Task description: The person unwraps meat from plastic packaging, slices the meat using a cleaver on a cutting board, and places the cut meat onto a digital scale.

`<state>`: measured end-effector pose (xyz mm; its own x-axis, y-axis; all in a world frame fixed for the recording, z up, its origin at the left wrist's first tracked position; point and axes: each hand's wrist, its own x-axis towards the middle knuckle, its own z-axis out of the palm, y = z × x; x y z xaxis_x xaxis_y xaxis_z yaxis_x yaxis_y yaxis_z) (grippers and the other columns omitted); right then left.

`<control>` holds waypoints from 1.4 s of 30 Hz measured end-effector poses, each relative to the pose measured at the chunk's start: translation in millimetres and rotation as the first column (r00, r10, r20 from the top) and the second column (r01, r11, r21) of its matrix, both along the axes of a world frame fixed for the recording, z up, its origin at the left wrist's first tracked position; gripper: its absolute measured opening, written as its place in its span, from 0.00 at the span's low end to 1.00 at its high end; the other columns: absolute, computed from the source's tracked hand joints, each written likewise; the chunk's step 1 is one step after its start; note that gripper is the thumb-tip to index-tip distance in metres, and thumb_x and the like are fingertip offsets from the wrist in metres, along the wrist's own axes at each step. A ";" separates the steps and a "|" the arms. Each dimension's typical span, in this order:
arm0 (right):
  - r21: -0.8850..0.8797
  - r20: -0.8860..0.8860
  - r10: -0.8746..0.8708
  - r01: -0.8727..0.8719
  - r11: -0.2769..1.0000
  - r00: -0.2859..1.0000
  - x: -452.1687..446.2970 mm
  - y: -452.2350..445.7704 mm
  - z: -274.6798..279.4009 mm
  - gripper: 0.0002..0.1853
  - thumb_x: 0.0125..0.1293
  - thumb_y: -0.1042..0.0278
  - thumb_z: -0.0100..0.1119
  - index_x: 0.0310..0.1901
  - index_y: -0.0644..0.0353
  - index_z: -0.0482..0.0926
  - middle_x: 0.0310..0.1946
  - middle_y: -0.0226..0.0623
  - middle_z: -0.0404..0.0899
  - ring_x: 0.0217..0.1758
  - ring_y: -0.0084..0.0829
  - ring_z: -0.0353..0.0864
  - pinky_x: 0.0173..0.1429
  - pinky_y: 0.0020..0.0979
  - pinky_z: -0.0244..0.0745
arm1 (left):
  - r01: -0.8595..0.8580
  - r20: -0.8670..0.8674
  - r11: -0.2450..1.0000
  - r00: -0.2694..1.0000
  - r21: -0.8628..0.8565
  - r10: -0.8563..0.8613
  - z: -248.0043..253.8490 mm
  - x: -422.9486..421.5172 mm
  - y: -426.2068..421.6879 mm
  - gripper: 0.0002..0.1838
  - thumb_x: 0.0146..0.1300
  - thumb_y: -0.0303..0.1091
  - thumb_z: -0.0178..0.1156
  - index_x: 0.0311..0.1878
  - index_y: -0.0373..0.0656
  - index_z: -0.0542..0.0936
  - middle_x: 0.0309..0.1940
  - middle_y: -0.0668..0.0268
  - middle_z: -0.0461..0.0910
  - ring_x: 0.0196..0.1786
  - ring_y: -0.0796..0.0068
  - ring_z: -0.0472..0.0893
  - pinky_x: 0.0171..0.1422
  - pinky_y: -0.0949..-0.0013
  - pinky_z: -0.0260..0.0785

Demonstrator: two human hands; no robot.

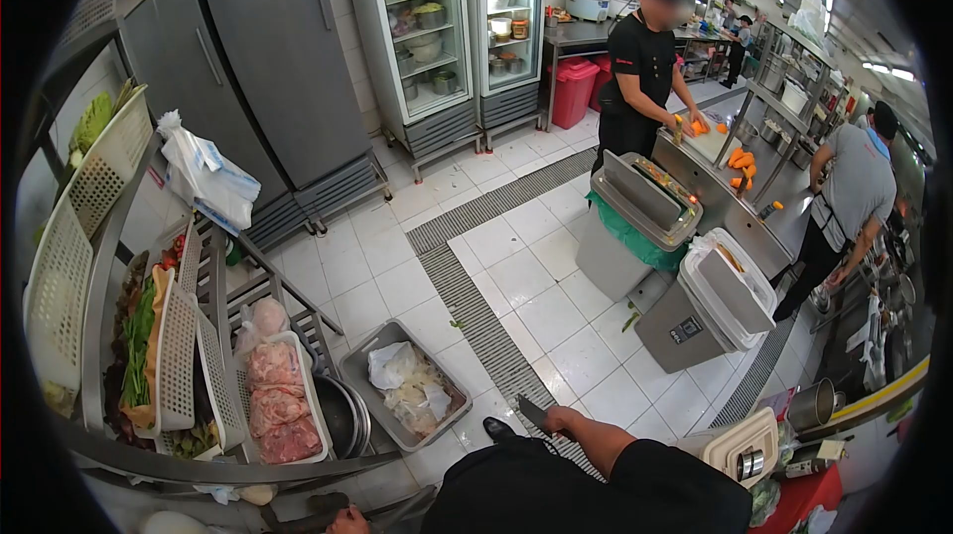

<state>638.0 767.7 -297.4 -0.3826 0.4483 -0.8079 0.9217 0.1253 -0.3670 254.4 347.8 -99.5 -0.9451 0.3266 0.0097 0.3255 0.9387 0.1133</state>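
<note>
My right hand (564,422) is closed round the handle of a knife (533,411), low in front of my body over the floor. The blade points away to the left, above the drain grating. At the bottom edge my left hand (349,522) shows only in part beside the metal shelf; its fingers and anything in them are too hidden to make out. Left of the knife, a grey tub (462,405) with whitish plastic bags stands on the floor. A white tray of raw meat (286,400) rests on the shelf.
Vegetable crates (179,365) fill the left rack. Two lidded grey bins (685,321) stand right of centre. A co-worker (645,58) handles orange vegetables (740,162) at a steel counter; another person (854,177) stands at the right. Glass-door fridges (422,38) line the back.
</note>
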 end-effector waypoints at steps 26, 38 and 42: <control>-0.015 0.026 -0.051 0.052 0.999 0.998 -3.8 -2.1 48.0 0.16 0.53 0.64 0.59 0.38 0.65 0.88 0.37 0.52 0.88 0.42 0.46 0.90 0.44 0.43 0.82 | 0.019 -0.004 1.000 1.000 0.006 -0.019 -4.2 -0.9 -1.9 0.18 0.63 0.47 0.63 0.35 0.38 0.88 0.29 0.51 0.86 0.37 0.45 0.83 0.56 0.49 0.68; -0.045 0.043 -0.100 0.102 0.994 0.994 -3.9 -3.3 46.8 0.17 0.55 0.62 0.58 0.40 0.64 0.88 0.37 0.49 0.88 0.41 0.44 0.90 0.44 0.41 0.83 | 0.016 -0.008 1.000 1.000 0.003 -0.016 -6.0 -2.2 -3.2 0.18 0.63 0.47 0.62 0.32 0.39 0.86 0.27 0.51 0.85 0.36 0.44 0.82 0.56 0.48 0.68; -0.011 0.030 -0.076 0.076 0.997 0.997 -4.2 -4.9 38.7 0.17 0.56 0.61 0.58 0.41 0.64 0.87 0.36 0.49 0.88 0.40 0.42 0.90 0.42 0.40 0.83 | 0.023 -0.016 1.000 1.000 0.018 -0.023 -3.6 -1.2 -2.5 0.18 0.64 0.47 0.62 0.32 0.39 0.87 0.27 0.52 0.85 0.36 0.45 0.83 0.57 0.49 0.68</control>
<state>633.8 762.8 -258.7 -0.3234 0.4654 -0.8239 0.9390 0.0500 -0.3404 253.1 345.4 -103.0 -0.9371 0.3477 0.0306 0.3487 0.9289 0.1248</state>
